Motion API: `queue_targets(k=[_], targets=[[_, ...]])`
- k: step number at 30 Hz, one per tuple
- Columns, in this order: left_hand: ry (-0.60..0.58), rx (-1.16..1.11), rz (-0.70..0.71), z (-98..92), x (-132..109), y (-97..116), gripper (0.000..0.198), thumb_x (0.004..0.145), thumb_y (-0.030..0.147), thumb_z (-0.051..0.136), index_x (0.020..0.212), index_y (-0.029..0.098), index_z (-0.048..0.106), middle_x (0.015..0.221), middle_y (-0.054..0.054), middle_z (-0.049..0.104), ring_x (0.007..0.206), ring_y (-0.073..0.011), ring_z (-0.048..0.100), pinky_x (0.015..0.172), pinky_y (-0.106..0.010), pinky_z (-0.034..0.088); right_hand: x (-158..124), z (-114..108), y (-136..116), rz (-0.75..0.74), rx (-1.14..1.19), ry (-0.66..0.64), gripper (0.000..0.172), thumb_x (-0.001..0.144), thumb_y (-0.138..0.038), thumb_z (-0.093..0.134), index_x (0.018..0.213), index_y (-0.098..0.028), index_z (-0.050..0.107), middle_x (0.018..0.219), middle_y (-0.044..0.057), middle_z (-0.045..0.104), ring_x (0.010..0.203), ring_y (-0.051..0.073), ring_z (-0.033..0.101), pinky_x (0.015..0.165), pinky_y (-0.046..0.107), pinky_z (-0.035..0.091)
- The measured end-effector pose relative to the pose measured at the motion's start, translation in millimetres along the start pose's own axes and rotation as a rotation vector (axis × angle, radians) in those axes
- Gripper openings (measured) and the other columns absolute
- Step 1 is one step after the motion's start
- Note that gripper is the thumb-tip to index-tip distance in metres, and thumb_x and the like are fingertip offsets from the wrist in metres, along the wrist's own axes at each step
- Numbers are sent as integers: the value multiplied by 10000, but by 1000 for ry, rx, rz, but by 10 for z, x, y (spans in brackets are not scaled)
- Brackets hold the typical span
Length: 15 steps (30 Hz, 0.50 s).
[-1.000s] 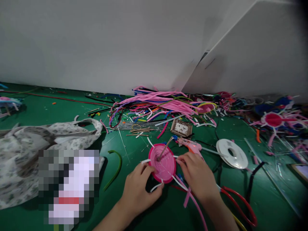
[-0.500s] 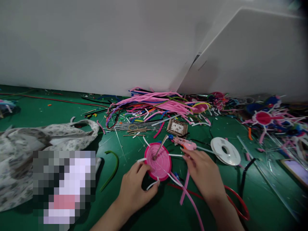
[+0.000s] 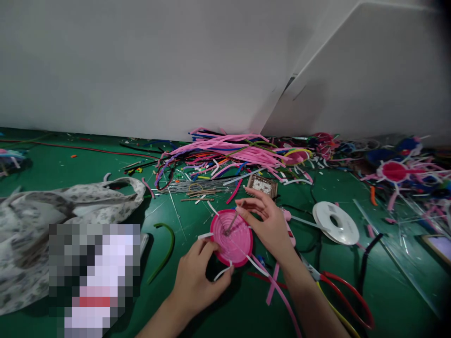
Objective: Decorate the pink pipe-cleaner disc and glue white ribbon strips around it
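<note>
A round pink disc (image 3: 235,242) with rings on its face and white strips sticking out at its edge lies before me, tilted. My left hand (image 3: 199,270) pinches its lower left rim, thumb below and fingers at the side. From the disc's middle rises a thin brownish stick (image 3: 231,224). The thumb and fingers of my right hand (image 3: 269,225) close around the stick's upper end. A long pink strip (image 3: 283,303) runs from the lower right of the disc toward me. Partly hidden behind my right wrist is a pink tool (image 3: 289,227), its kind unclear.
Red-handled scissors (image 3: 347,295) lie by my right forearm. A white spool (image 3: 334,223) stands to the right, with clear rods (image 3: 394,256) past it. Pink fuzzy strips (image 3: 225,152) are heaped at the back. A floral cloth bag (image 3: 88,202) and a blurred-out phone-like object (image 3: 105,277) are left.
My right hand has moved up and left, from the white strip at the disc's right to the stick. The left hand keeps its hold on the rim.
</note>
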State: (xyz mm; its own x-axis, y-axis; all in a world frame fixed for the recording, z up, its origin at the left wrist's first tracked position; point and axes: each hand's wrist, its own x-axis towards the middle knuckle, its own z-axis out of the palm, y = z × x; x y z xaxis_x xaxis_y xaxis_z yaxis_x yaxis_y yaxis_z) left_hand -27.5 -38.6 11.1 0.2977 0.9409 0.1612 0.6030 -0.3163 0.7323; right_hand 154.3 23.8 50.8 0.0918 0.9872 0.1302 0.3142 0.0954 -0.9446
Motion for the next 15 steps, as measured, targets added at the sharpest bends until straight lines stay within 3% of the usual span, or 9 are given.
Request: queue_targets(k=[7, 15], targets=[[-35, -33, -42, -27, 18, -15, 224, 714, 273, 633, 909, 224, 535, 908, -41, 602, 822, -195, 599, 663, -295, 491, -277, -23, -84, -63, -179, 38, 404, 823, -267, 612, 1207, -251, 487, 913, 22, 709, 856, 167, 666, 806, 325, 515], [-50, -46, -36, -44, -19, -99, 200, 755, 315, 615, 911, 215, 540, 886, -43, 587, 820, -193, 578, 686, -303, 482, -371, -17, -147, -170, -364, -43, 455, 844, -207, 573, 1272, -290, 443, 916, -30, 722, 938, 145, 660, 828, 259, 502]])
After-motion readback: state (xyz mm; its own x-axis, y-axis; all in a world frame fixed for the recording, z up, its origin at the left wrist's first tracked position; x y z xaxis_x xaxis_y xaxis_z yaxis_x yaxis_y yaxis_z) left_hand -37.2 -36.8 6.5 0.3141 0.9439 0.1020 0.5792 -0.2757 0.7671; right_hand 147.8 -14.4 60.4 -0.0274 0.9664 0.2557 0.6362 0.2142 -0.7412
